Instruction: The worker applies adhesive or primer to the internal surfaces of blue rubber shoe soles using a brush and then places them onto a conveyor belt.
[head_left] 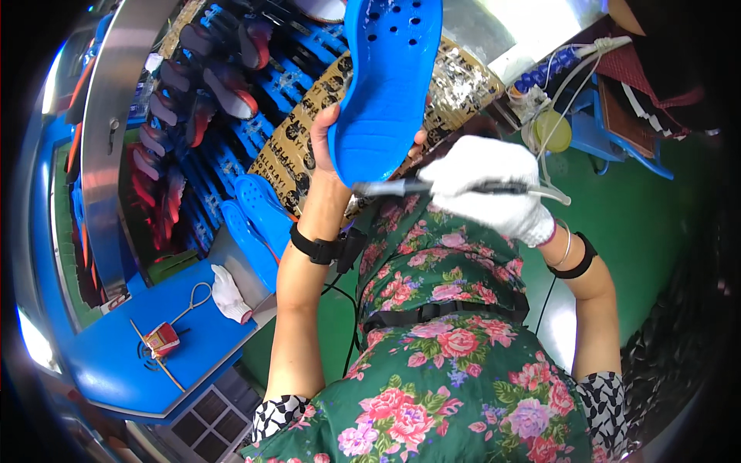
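Observation:
My bare left hand (323,140) grips a bright blue shoe sole (382,116) by its rounded heel end, fingers wrapped round both sides. Several dark holes show toward the sole's far end. In my right hand (494,181), which wears a white knitted glove, is a slim pen-like tool (397,187) with a thin hose at its back end. Its blurred pale tip lies close to the sole's heel edge; whether they touch I cannot tell.
Blue soles (266,212) lean at the left beside a rack of dark and red shoe parts (204,100). Patterned brown tape covers the work surface (297,127). A blue table (116,363) holds a white glove (228,295) and red box (162,339). A blue stool (610,131) stands right.

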A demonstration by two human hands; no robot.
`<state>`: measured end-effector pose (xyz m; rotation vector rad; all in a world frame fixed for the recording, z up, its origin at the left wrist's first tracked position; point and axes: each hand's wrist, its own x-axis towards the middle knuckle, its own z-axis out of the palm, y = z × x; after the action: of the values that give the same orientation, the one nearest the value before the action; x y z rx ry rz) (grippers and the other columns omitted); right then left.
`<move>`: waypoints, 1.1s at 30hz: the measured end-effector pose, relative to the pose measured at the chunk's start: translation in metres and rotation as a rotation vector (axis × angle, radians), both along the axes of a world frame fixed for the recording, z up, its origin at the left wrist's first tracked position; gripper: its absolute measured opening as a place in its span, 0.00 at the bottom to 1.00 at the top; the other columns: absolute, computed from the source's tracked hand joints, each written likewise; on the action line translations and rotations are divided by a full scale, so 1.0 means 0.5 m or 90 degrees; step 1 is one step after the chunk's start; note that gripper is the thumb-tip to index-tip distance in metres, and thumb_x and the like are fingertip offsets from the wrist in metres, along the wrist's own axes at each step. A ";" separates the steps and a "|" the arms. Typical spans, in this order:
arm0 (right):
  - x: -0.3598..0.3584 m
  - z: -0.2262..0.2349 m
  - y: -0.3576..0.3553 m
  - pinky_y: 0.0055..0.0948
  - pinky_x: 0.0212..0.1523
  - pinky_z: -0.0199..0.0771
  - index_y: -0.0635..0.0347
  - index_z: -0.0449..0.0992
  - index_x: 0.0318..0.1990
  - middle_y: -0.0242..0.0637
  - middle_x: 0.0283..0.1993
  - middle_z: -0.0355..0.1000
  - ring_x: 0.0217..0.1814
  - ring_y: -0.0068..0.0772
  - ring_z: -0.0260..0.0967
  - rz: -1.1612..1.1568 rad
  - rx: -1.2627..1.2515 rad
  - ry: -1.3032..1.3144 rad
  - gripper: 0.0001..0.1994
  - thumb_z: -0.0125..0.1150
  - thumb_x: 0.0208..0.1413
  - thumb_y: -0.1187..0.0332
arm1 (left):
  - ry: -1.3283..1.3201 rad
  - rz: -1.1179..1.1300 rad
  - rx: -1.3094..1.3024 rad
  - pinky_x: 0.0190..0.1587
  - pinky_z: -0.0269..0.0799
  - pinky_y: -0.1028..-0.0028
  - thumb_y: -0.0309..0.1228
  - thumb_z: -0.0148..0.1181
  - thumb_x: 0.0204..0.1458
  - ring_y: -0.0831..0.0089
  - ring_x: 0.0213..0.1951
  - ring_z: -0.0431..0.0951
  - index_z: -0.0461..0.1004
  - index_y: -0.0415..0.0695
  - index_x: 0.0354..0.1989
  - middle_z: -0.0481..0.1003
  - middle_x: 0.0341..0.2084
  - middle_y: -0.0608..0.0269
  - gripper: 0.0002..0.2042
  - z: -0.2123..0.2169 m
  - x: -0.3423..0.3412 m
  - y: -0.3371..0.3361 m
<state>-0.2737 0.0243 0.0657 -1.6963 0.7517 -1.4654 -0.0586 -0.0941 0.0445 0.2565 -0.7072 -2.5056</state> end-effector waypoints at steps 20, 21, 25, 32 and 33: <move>-0.064 0.089 -0.028 0.29 0.40 0.79 0.65 0.83 0.35 0.42 0.39 0.82 0.38 0.31 0.79 -0.065 0.113 -0.138 0.07 0.70 0.46 0.81 | 0.031 0.169 -0.048 0.63 0.67 0.39 0.64 0.67 0.45 0.38 0.62 0.68 0.43 0.40 0.76 0.55 0.69 0.33 0.59 0.078 0.054 0.084; -0.076 0.089 -0.016 0.27 0.40 0.79 0.66 0.82 0.33 0.43 0.40 0.82 0.37 0.29 0.79 -0.097 0.192 -0.221 0.06 0.69 0.46 0.82 | 0.039 0.136 -0.138 0.63 0.67 0.38 0.63 0.71 0.42 0.38 0.62 0.68 0.42 0.39 0.76 0.55 0.69 0.33 0.61 0.108 0.069 0.073; -0.097 0.055 -0.025 0.25 0.38 0.77 0.67 0.80 0.34 0.43 0.37 0.79 0.35 0.30 0.76 -0.135 0.241 -0.568 0.09 0.62 0.47 0.88 | 0.068 0.121 -0.348 0.36 0.81 0.64 0.69 0.76 0.28 0.53 0.44 0.79 0.46 0.23 0.69 0.74 0.47 0.32 0.71 0.305 0.100 0.024; -0.023 0.021 -0.056 0.21 0.39 0.77 0.67 0.83 0.38 0.40 0.39 0.82 0.36 0.25 0.77 -0.058 0.318 -0.477 0.08 0.65 0.51 0.84 | 0.302 0.435 -0.152 0.62 0.72 0.49 0.64 0.56 0.56 0.35 0.68 0.54 0.43 0.35 0.73 0.48 0.68 0.28 0.51 0.588 0.145 -0.192; -0.007 0.014 -0.058 0.21 0.39 0.77 0.67 0.83 0.39 0.39 0.39 0.82 0.36 0.24 0.77 -0.036 0.338 -0.466 0.08 0.65 0.51 0.84 | 0.367 0.344 -0.039 0.67 0.65 0.47 0.62 0.49 0.61 0.39 0.73 0.46 0.43 0.37 0.74 0.44 0.71 0.34 0.46 0.593 0.201 -0.254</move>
<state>-0.2774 -0.0046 0.0728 -0.6697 0.6849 -1.5893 0.0419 -0.2209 0.3409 -0.2626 -0.4014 -1.8952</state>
